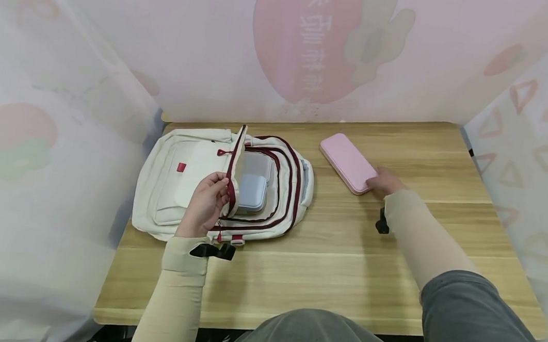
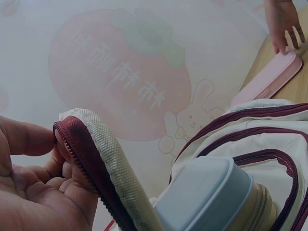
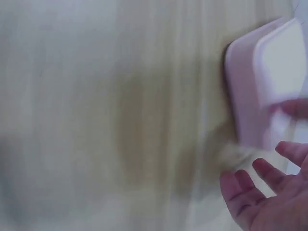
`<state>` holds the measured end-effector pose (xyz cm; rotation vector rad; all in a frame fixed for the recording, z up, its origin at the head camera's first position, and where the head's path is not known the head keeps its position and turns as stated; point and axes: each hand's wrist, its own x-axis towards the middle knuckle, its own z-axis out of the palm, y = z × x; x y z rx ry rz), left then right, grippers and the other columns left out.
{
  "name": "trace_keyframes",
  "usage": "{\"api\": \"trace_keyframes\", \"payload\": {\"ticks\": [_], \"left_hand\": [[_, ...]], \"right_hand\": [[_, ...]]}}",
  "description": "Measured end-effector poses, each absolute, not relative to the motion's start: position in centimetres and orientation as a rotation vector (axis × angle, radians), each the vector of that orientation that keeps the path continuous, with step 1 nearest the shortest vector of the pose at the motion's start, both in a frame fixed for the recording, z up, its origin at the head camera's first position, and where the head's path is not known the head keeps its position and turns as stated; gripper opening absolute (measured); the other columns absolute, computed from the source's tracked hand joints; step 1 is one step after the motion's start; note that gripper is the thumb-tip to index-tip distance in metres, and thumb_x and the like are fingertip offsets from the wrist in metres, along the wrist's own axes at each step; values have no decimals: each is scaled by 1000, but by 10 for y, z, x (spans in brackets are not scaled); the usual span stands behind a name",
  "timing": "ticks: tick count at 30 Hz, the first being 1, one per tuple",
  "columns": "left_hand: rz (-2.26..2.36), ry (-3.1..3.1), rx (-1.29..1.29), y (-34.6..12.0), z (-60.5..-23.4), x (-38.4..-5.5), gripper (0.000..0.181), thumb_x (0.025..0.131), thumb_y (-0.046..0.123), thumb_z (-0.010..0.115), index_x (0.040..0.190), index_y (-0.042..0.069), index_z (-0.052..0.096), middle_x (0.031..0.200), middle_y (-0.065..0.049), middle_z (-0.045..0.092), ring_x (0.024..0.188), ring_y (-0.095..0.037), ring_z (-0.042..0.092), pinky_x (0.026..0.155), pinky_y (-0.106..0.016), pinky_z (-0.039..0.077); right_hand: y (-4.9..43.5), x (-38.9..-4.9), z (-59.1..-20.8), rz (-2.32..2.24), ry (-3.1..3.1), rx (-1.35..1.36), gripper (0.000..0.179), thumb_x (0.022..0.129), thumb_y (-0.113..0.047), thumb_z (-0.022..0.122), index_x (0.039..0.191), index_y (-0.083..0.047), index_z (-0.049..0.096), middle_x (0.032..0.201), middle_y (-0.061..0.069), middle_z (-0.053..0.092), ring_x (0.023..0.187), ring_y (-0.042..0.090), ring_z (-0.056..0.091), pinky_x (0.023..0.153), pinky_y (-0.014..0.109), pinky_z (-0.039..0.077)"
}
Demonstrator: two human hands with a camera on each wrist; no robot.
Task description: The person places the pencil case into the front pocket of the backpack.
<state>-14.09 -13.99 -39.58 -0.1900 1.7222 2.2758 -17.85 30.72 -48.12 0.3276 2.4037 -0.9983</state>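
Backpack (image 1: 222, 189) lies flat on worktop (image 1: 344, 257); my L hand (image 1: 205, 204) pinches its flap (image 1: 211, 173) up so the grey box (image 1: 253, 183) inside shows. R hand (image 1: 385, 182), fingers relaxed, just touches pink case (image 1: 347, 162) beside it.

Backpack (image 1: 171, 186): cream with maroon zips, lying flat, flap lifted open.
Pink case (image 1: 347, 162): closed, flat, right of it.
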Motion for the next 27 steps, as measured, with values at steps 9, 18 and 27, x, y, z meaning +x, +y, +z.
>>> {"api": "trace_keyframes", "payload": {"ticks": [9,18,27], "left_hand": [[2268,1734,-157,-138,-396,-143,17,110,1,38,98,4,50,80,0,52,68,-7,50,63,-20,44],[2271,1723,-194,-141,-396,-142,15,110,1,38,100,3,49,80,0,51,67,-8,49,62,-19,42],[2267,1713,-176,-142,-396,-142,14,110,1,38,101,3,49,80,0,52,68,-8,49,62,-20,42]], "right_hand": [[302,-166,-485,-940,2453,461,93,95,-51,68,158,3,29,144,40,29,125,51,30,102,64,33],[294,-170,-493,-1296,2445,484,94,96,-14,72,161,4,6,161,34,24,148,48,24,120,55,22],[293,-158,-501,-2011,2012,700,85,107,-5,50,165,-26,-9,156,29,24,99,19,58,92,36,56]]}}
